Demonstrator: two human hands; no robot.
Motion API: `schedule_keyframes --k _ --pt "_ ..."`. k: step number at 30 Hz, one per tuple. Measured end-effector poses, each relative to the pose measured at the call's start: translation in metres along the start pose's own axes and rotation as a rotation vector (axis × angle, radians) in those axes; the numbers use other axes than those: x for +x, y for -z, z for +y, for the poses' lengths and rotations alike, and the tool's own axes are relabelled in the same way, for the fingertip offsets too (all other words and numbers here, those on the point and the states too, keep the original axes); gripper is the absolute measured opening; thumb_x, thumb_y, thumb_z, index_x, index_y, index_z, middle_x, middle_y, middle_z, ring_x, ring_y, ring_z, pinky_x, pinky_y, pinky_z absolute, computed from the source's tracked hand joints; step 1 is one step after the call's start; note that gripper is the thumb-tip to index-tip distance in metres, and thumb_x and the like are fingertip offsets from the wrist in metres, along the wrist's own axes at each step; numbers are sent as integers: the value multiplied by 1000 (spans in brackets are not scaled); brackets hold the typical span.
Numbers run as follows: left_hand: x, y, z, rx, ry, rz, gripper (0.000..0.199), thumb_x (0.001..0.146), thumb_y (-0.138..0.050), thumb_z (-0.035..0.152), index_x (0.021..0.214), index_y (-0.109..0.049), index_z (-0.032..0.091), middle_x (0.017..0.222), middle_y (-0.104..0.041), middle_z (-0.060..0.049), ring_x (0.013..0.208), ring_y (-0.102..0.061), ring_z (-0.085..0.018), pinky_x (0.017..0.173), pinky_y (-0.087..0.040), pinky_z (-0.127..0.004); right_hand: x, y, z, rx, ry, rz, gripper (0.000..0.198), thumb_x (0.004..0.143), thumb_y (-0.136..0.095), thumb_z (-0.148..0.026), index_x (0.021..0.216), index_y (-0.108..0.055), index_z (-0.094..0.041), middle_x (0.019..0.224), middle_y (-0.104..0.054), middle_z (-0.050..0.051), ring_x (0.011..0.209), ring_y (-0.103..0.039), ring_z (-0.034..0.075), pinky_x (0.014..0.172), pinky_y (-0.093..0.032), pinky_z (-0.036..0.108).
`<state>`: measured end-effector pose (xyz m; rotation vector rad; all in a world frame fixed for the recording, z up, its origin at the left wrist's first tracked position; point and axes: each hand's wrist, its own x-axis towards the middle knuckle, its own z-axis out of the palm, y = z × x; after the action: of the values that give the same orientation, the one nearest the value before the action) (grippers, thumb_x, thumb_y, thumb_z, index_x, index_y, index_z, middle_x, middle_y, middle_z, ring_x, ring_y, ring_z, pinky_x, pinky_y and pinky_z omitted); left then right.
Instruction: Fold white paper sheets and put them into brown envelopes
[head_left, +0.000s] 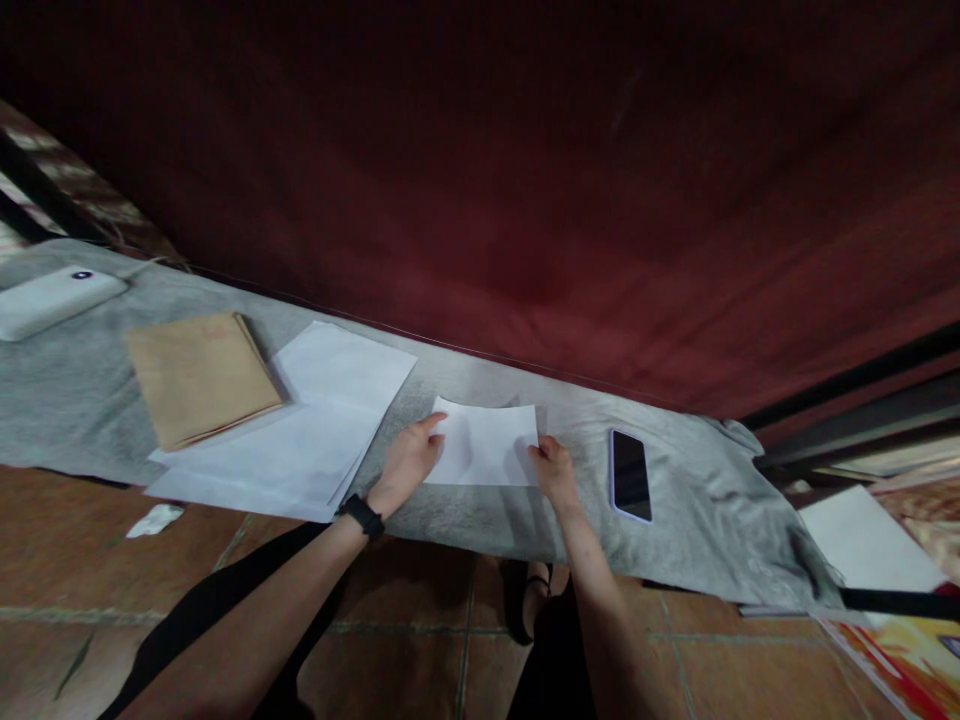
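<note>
A white sheet of paper [484, 445], looking folded to a small rectangle, is held at its two short sides just over the grey cloth. My left hand [411, 458], with a black watch on the wrist, pinches its left edge, thumb on top. At the right edge my right hand [553, 468] grips it the same way; the fingers beneath are hidden. Left of my left hand lie several larger white sheets [330, 400], overlapping one another. A stack of brown paper envelopes [199, 380] rests partly on them.
A phone [631, 476] in a pale case lies right of my right hand. A white device [56, 300] sits at the far left. Behind the grey-covered bench [697, 500] hangs a dark red curtain [495, 200]. A crumpled tissue [155, 520] is on the tiled floor.
</note>
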<state>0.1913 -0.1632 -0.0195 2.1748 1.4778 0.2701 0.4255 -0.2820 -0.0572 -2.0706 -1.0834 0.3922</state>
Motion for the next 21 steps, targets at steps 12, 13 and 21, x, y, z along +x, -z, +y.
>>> schedule_keyframes --k 12,13,21 --pt "-4 6 5 85 -41 -28 48 96 -51 21 143 -56 23 130 -72 -8 112 -70 -23 96 -52 -30 -24 -24 -36 -234 387 105 39 102 -40 -24 134 -60 -13 133 -65 15 125 -59 24 108 -47 39" --pt "-4 5 5 90 -54 -22 48 96 -51 21 144 -56 23 130 -71 -8 113 -70 -22 97 -51 -30 -27 -32 -39 -246 427 57 41 104 -40 -26 139 -57 -12 140 -62 15 131 -55 23 112 -44 39" --pt "-1 0 0 132 -56 -18 49 96 -51 22 145 -54 26 131 -71 -6 110 -71 -23 94 -53 -32 -33 -65 -41 -539 450 -1 55 106 -42 -40 155 -40 -14 160 -41 12 149 -37 26 122 -29 45"
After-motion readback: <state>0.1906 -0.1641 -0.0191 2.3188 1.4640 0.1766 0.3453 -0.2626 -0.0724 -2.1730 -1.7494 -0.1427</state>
